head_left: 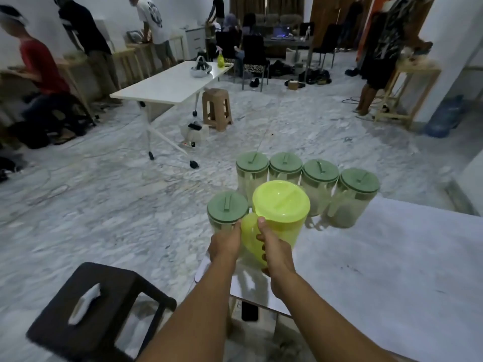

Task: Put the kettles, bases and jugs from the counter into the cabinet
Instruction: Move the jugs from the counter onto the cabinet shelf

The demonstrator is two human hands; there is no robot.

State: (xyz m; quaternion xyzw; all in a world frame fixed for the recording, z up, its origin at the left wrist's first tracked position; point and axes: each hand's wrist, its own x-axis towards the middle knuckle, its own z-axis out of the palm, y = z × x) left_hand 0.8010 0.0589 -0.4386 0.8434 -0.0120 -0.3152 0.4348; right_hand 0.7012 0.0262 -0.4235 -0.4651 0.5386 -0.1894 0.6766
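Note:
A bright yellow-green jug [281, 210] with a matching lid stands at the near left corner of the grey counter [379, 270]. My right hand [274, 253] is closed around its handle. Just left of it stands a clear jug with a dark green lid [226, 209], and my left hand [226, 244] grips its lower side. Behind them, several more clear jugs with green lids [318, 178] line the counter's far edge. No kettle, base or cabinet is in view.
A dark plastic stool [99, 309] with a white cloth on it stands on the marble floor at my lower left. Further off are a white folding table [167, 87], a tan stool [216, 108] and several people at benches along the walls.

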